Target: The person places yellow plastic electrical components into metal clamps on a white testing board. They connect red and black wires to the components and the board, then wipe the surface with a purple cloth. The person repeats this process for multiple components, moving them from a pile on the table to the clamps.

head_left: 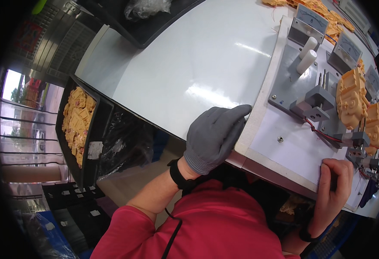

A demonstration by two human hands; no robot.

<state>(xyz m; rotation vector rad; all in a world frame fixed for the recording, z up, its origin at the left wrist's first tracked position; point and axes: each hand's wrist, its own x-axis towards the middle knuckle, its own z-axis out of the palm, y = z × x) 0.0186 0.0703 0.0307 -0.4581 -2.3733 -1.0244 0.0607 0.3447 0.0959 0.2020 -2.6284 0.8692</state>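
My left hand [213, 136], in a grey knit glove, lies on the white table beside the near left corner of a pale fixture board [265, 140]. Its fingers are stretched out toward the right, and nothing shows in it. Bare and loosely curled, my right hand [336, 183] rests at the board's front edge, with a gap between thumb and fingers and no object visible there. Ahead of it, orange-yellow moulded plastic parts [352, 101] sit on the fixture among grey clamp blocks [314, 103] and metal rods. A red and black wire pair [314, 128] runs between the blocks.
Analogue meters [309, 23] and two white posts [306, 62] stand on the fixture. More orange parts [336, 23] are heaped behind. A black tray [142, 32] holds clear plastic at the far left. Below, left of the table, a black bin [90, 142] contains orange parts.
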